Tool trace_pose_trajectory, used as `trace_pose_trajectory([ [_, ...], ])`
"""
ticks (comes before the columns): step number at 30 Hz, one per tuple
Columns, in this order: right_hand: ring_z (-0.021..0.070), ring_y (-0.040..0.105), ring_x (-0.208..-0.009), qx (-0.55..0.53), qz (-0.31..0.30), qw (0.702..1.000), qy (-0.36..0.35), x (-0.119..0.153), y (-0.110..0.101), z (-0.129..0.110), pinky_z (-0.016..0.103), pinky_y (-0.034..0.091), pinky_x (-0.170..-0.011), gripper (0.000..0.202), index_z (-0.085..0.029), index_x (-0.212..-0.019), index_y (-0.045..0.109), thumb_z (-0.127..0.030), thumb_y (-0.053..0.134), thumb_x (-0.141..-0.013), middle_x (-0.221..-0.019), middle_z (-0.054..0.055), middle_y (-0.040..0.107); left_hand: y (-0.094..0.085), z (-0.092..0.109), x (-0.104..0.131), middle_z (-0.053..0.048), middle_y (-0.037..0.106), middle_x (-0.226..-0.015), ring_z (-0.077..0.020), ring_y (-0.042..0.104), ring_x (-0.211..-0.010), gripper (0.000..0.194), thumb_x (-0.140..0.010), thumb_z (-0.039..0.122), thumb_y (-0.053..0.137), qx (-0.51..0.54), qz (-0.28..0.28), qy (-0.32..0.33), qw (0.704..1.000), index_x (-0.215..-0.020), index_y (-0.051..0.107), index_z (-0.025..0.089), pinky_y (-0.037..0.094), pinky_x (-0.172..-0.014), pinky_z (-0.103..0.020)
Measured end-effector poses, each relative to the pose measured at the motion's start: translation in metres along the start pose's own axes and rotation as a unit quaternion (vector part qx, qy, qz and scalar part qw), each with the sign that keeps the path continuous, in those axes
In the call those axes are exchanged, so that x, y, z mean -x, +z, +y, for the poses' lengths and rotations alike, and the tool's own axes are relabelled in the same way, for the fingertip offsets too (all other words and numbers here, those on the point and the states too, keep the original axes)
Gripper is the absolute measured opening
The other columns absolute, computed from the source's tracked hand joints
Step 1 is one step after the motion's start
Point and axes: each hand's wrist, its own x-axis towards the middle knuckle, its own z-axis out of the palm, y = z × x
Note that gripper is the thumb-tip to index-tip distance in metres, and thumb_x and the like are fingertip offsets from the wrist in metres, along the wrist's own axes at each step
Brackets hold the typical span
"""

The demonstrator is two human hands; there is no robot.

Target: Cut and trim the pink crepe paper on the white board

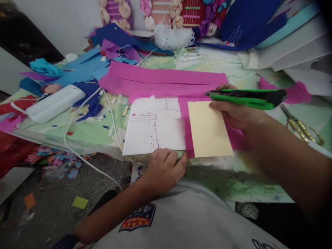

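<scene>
My right hand holds a green and black utility knife, its tip pointing left, and also pinches the top edge of a cream paper card. The card hangs over magenta paper that lies across the table. At the table's front edge my left hand rests with curled fingers at the lower edge of a scored white board. That board lies partly on the magenta paper. What the left fingers hold, if anything, is hidden.
A white power strip and its cable lie at the left. Gold-handled scissors are at the right. Blue paper scraps, white string and decorated pieces fill the back.
</scene>
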Motion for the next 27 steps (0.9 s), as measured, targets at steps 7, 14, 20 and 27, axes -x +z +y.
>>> trace_pose_trajectory([
  [7,0.0094,0.052,-0.058,0.070,0.033,0.995,-0.067,-0.010,-0.009,0.026,0.024,0.044,-0.048,0.043,-0.031,-0.090,0.046,-0.019,0.071,-0.058,-0.079,-0.007,0.052,-0.001,0.004,0.004,-0.004,0.050,-0.073,-0.0216,0.043,-0.075,0.031,-0.077,0.026,0.053,0.013,0.011,-0.020,1.000,-0.106,0.058,0.018,0.033,-0.072,-0.037],
  [14,0.0095,0.048,-0.053,0.083,0.007,0.994,-0.072,-0.010,-0.007,0.027,0.025,0.043,-0.047,0.045,-0.033,-0.092,0.043,-0.019,0.071,-0.058,-0.073,-0.007,0.048,-0.003,0.008,0.006,-0.005,0.052,-0.076,-0.0218,0.045,-0.078,0.029,-0.079,0.030,0.050,0.032,0.022,-0.041,0.998,-0.105,0.059,0.018,0.034,-0.075,-0.038],
  [20,0.0101,0.045,-0.053,0.147,0.015,0.985,-0.090,-0.008,-0.008,0.027,0.023,0.036,-0.044,0.046,-0.032,-0.094,0.044,-0.021,0.071,-0.059,-0.069,-0.006,0.047,-0.002,0.007,0.008,-0.006,0.053,-0.078,-0.0224,0.045,-0.079,0.030,-0.081,0.033,0.048,0.042,0.033,-0.041,0.998,-0.103,0.060,0.017,0.035,-0.075,-0.038],
  [27,0.0095,0.044,-0.053,0.182,0.011,0.976,-0.121,-0.011,-0.013,0.032,0.023,0.035,-0.045,0.049,-0.032,-0.095,0.044,-0.021,0.072,-0.057,-0.069,-0.006,0.047,-0.001,0.008,0.009,-0.006,0.055,-0.079,-0.0227,0.047,-0.079,0.027,-0.078,0.032,0.051,0.035,0.059,-0.045,0.997,-0.099,0.062,0.018,0.036,-0.075,-0.038],
])
